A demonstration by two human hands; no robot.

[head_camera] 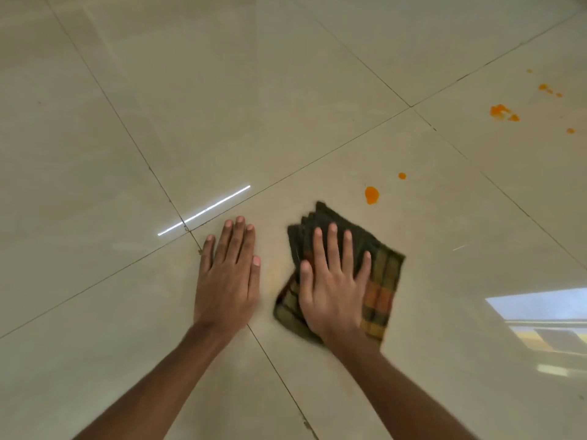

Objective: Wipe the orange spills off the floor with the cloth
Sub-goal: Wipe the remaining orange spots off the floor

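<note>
A bright white line of light [204, 210] shines far left of the window reflection [540, 325].

Two bare forearms [152, 385], no sleeves, unadorned fingers [330, 246].

One head-worn wide-angle camera looks forward and steeply down from close above the tiled floor [286, 90], both forearms reaching in from the bottom edge.

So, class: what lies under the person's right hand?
The right hand presses flat on a folded checked cloth, which lies on the tiled floor. Whether any orange spill sits beneath the cloth cannot be seen.
</note>
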